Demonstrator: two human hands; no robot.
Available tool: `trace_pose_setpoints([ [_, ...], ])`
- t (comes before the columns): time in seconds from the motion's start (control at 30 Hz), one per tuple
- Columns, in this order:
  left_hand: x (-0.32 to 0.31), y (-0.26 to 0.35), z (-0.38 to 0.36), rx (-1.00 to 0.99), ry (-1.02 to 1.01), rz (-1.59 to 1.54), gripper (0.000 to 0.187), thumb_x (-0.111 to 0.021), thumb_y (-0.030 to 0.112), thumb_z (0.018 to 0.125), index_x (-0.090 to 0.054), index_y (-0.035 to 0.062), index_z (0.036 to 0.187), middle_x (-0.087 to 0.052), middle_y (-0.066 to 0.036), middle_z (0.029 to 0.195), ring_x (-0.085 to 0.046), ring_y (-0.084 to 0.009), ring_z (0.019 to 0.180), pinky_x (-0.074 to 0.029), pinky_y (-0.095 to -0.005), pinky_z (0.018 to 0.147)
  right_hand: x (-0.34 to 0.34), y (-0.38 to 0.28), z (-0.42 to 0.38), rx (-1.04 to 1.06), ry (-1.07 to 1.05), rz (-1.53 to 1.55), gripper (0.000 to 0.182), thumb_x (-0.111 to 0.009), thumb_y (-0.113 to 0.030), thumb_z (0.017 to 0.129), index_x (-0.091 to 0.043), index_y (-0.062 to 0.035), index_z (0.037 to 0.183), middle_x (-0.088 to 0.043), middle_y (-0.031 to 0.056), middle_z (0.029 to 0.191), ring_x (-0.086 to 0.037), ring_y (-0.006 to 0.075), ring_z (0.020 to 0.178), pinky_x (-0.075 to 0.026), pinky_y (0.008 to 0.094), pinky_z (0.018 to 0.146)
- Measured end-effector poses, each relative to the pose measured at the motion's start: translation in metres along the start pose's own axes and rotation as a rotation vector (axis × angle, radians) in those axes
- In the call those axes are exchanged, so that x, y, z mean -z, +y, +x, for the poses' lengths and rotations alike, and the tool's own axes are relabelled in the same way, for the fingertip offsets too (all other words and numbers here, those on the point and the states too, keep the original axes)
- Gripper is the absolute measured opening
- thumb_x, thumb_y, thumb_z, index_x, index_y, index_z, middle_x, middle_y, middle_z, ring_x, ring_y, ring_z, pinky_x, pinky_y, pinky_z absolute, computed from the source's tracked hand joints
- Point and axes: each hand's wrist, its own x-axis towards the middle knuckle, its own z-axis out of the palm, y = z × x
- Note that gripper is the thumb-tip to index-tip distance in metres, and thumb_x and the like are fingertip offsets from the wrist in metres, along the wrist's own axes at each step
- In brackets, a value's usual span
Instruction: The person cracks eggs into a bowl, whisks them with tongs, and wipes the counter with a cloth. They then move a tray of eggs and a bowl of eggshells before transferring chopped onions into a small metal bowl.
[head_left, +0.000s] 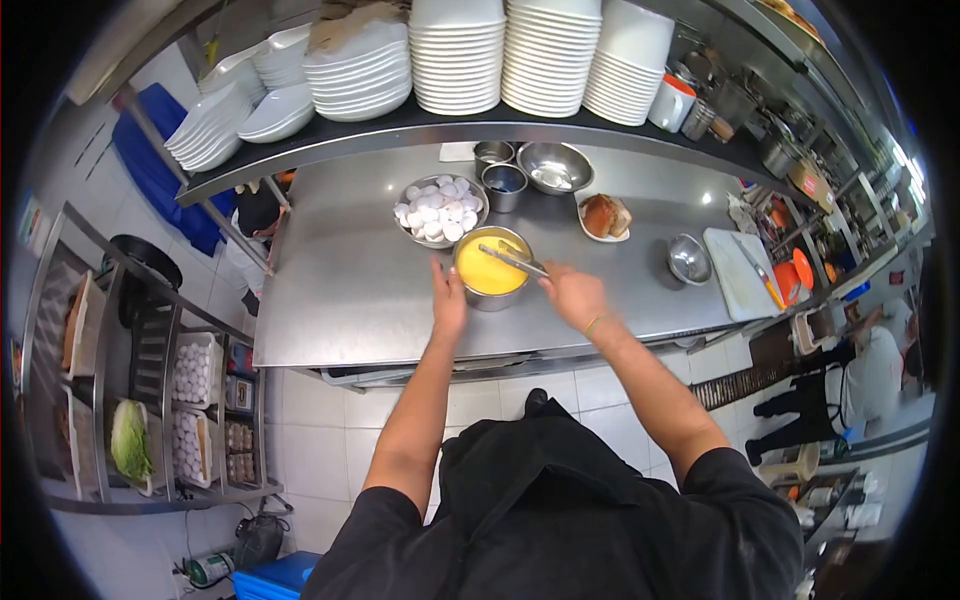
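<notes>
A round metal bowl [492, 303] stands near the middle of the steel table, holding yellow beaten egg [488, 272]. My left hand [450, 300] is against its left side, thumb along the wall, steadying it. With my right hand [575, 294] I grip metal tongs [520, 263] at the handle end, and their tips reach into the egg. Just behind and to the left sits a wide metal bowl [407, 233] heaped with white eggshells [440, 208]. Behind the egg bowl is a smaller metal pot [505, 190] with dark contents.
A large steel bowl [556, 168], a white dish with brown food [604, 217], a small bowl [689, 259] and a cutting board [735, 275] with a knife [760, 271] share the table. Above hangs a shelf [480, 131] of stacked plates. Two other people are partly visible.
</notes>
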Motion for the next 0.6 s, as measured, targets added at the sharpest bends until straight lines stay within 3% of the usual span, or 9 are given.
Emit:
trace_pose_setpoints([
  [0.1,0.020,-0.036,-0.014,0.108,0.019,-0.134,0.068,-0.048,0.040,0.113,-0.021,0.0118,0.169,-0.041,-0.017,0.163,-0.055,-0.0281,0.132,-0.051,-0.0424,0.104,-0.055,0.017,-0.024,-0.066,0.021,0.018,0.027,-0.062,-0.029,0.103,-0.068,-0.0124,0.123,-0.073,0.0121,0.120,-0.073,0.0369,0.097,-0.060,0.0494,0.080],
  [0.17,0.044,-0.033,-0.042,0.108,0.068,-0.186,0.066,-0.052,0.032,0.112,-0.025,0.0060,0.167,-0.051,-0.020,0.153,-0.063,-0.0243,0.117,-0.053,-0.0361,0.099,-0.088,0.021,-0.034,-0.062,0.170,0.138,0.027,-0.063,-0.031,0.103,-0.068,-0.0121,0.122,-0.072,0.0122,0.120,-0.073,0.0373,0.096,-0.060,0.0501,0.080],
  [0.2,0.053,-0.027,-0.059,0.125,0.145,-0.301,0.060,-0.054,0.027,0.111,-0.033,0.0102,0.164,-0.059,-0.015,0.141,-0.062,-0.0147,0.094,-0.055,-0.0288,0.078,-0.091,0.025,-0.036,-0.066,0.257,0.175,0.027,-0.063,-0.031,0.103,-0.068,-0.0120,0.121,-0.071,0.0123,0.121,-0.073,0.0375,0.096,-0.060,0.0505,0.081],
  [0.23,0.070,-0.034,-0.076,0.125,0.139,-0.367,0.055,-0.055,0.022,0.109,-0.040,0.0127,0.161,-0.065,-0.011,0.128,-0.059,-0.0109,0.082,-0.050,-0.0246,0.066,-0.088,0.024,-0.037,-0.100,0.250,0.172,0.027,-0.063,-0.031,0.103,-0.068,-0.0116,0.121,-0.071,0.0127,0.119,-0.073,0.0377,0.095,-0.060,0.0506,0.080],
  [0.27,0.090,-0.048,-0.092,0.078,0.179,-0.204,0.054,-0.055,0.016,0.108,-0.042,0.0133,0.160,-0.067,-0.007,0.115,-0.057,-0.0096,0.076,-0.048,-0.0233,0.062,-0.087,0.021,-0.038,-0.139,0.236,0.174,0.027,-0.063,-0.030,0.103,-0.068,-0.0111,0.121,-0.071,0.0131,0.118,-0.073,0.0379,0.095,-0.060,0.0508,0.080],
  [0.33,0.122,-0.032,-0.131,0.213,0.313,-0.099,0.048,-0.051,0.012,0.108,-0.048,0.0080,0.156,-0.062,-0.003,0.096,-0.051,-0.0098,0.075,-0.044,-0.0246,0.063,-0.099,0.033,-0.037,-0.133,0.122,0.101,0.026,-0.063,-0.029,0.103,-0.068,-0.0114,0.121,-0.071,0.0147,0.116,-0.073,0.0383,0.094,-0.060,0.0506,0.080],
  [0.37,0.140,-0.075,-0.147,0.141,0.419,-0.077,0.046,-0.049,0.011,0.108,-0.050,0.0059,0.153,-0.061,-0.003,0.091,-0.048,-0.0097,0.074,-0.043,-0.0255,0.065,-0.090,0.033,-0.042,-0.143,0.139,0.118,0.026,-0.063,-0.029,0.103,-0.068,-0.0114,0.121,-0.071,0.0150,0.115,-0.073,0.0384,0.093,-0.059,0.0508,0.080],
  [0.5,0.217,-0.141,-0.233,0.234,0.514,0.157,0.046,-0.051,0.010,0.106,-0.050,0.0046,0.151,-0.061,-0.004,0.090,-0.047,-0.0094,0.072,-0.042,-0.0259,0.064,-0.059,0.031,-0.032,-0.124,0.115,0.147,0.024,-0.063,-0.027,0.102,-0.066,-0.0108,0.120,-0.070,0.0155,0.112,-0.072,0.0387,0.093,-0.059,0.0515,0.079],
  [0.6,0.262,-0.205,-0.308,0.562,0.637,-0.011,0.042,-0.055,0.013,0.102,-0.053,0.0067,0.143,-0.063,-0.006,0.088,-0.050,-0.0126,0.062,-0.040,-0.0284,0.051,-0.069,0.052,-0.024,-0.067,0.160,0.144,0.023,-0.064,-0.026,0.102,-0.066,-0.0100,0.117,-0.070,0.0149,0.110,-0.072,0.0390,0.092,-0.058,0.0516,0.078],
])
